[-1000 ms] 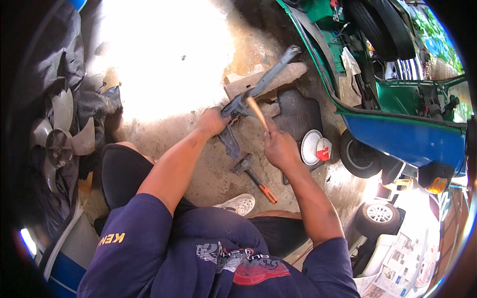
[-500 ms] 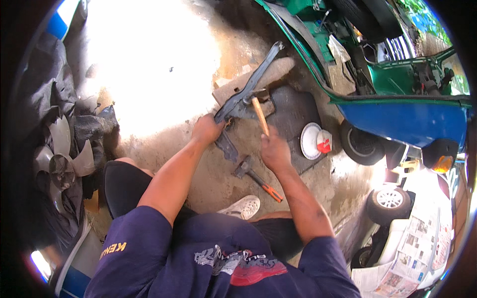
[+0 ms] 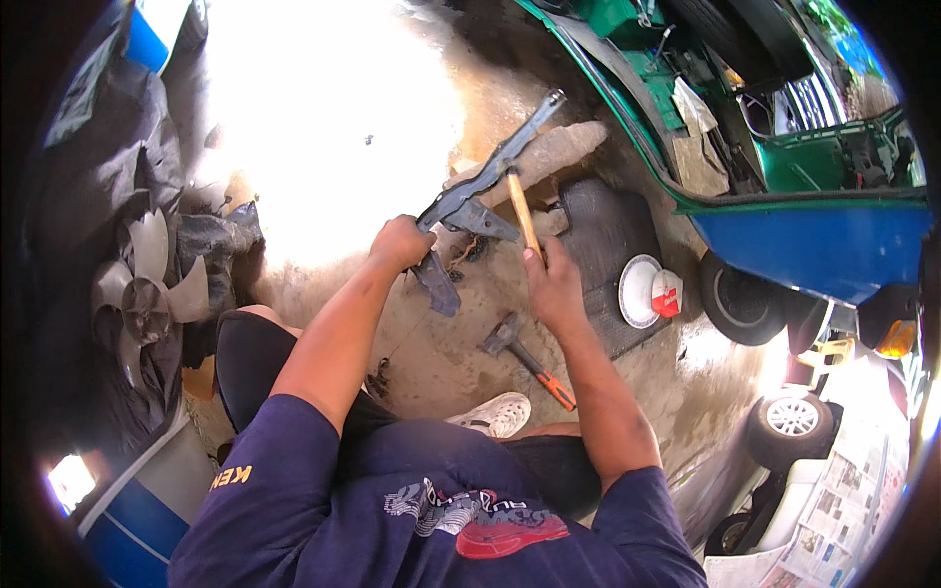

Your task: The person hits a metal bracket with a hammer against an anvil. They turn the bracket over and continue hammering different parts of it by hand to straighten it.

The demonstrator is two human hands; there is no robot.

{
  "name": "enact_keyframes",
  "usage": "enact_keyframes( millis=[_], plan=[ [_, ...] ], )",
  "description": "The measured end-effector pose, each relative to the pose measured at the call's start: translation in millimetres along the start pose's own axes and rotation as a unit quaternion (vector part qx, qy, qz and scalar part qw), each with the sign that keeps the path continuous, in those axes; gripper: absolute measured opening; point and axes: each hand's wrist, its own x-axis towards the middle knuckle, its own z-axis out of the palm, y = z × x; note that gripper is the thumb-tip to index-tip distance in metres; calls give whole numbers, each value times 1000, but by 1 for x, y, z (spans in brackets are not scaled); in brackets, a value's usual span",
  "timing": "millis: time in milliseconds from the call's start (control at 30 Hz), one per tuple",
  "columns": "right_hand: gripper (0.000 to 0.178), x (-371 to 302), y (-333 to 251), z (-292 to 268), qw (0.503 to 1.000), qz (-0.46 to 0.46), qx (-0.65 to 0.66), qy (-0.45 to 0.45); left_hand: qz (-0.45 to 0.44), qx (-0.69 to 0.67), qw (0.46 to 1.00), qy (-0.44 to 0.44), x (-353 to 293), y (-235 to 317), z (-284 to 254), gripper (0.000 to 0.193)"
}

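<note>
My left hand (image 3: 400, 242) is closed around a long dark metal bracket (image 3: 461, 208) with side plates, near its lower end. The bracket slants up and away to the right, over a grey block (image 3: 569, 149) on the floor. In my right hand (image 3: 555, 289) is a hammer (image 3: 523, 213), gripped low on its wooden handle. The hammer's head is up against the bracket's upper arm, and I cannot tell if they touch. Nearer to me a second hammer (image 3: 529, 360), with a black and orange handle, lies on the concrete.
A black mat (image 3: 613, 230) carries a white dish (image 3: 640, 291) with a red and white packet (image 3: 667, 293). On the right stand a green and blue vehicle body (image 3: 804, 240) and a wheel (image 3: 791, 416). A fan blade (image 3: 147, 304) lies on dark cloth at left.
The bracket has turned in my left hand, baring more of its side plate. The hammer's head has moved further up the bracket's arm. The whole view has shifted slightly.
</note>
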Motion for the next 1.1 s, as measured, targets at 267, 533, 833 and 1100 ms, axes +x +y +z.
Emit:
enact_keyframes(
  millis=[267, 533, 833, 1100],
  plan=[
    [36, 24, -8, 20, 981, 79, -153, -85, -2, 124, 992, -19, 12, 25, -36, 41],
    [40, 28, -74, 18, 985, 22, -169, -16, -17, 84, 996, -11, 5, 29, -22, 38],
    [34, 24, 0, 31, 947, 112, -272, -129, 10, 89, 996, 7, 10, 29, -18, 37],
    [30, 69, -134, -13, 989, 17, -143, 31, -12, 80, 996, 41, 14, 5, -18, 37]
  ],
)
